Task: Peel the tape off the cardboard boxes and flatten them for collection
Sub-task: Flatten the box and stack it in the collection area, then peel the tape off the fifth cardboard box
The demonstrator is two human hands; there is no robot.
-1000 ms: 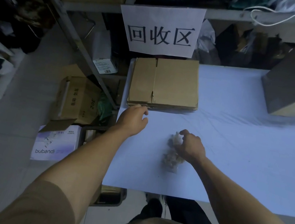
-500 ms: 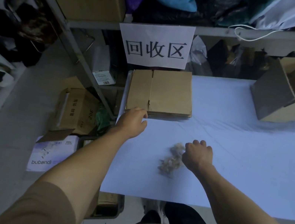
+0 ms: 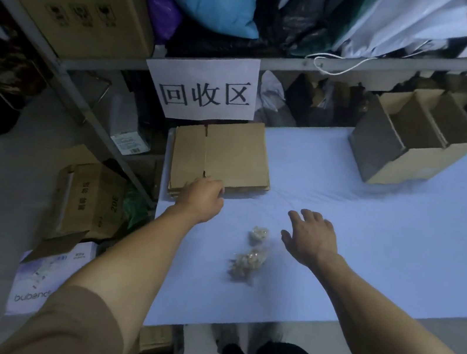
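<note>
A stack of flattened cardboard boxes [image 3: 231, 153] lies at the far left corner of the white table [image 3: 369, 246], under a paper sign [image 3: 206, 90]. My left hand [image 3: 202, 199] rests on the stack's near edge, fingers curled against it. Two wads of peeled tape [image 3: 249, 261] lie on the table near the front, one small wad [image 3: 259, 233] just beyond the larger. My right hand [image 3: 310, 237] hovers to the right of the wads, fingers spread, holding nothing. An upright cardboard box [image 3: 409, 153] with open flaps stands at the far right.
A metal shelf rack [image 3: 276, 60] with bags and a large carton runs behind the table. On the floor to the left lie a brown carton [image 3: 89, 202] and a white "bubandi" box [image 3: 45, 278]. The table's front edge is near my legs.
My right hand has let go of the tape wad, opened, and moved right and away from it. The left hand stays on the flattened stack. The camera tilted up.
</note>
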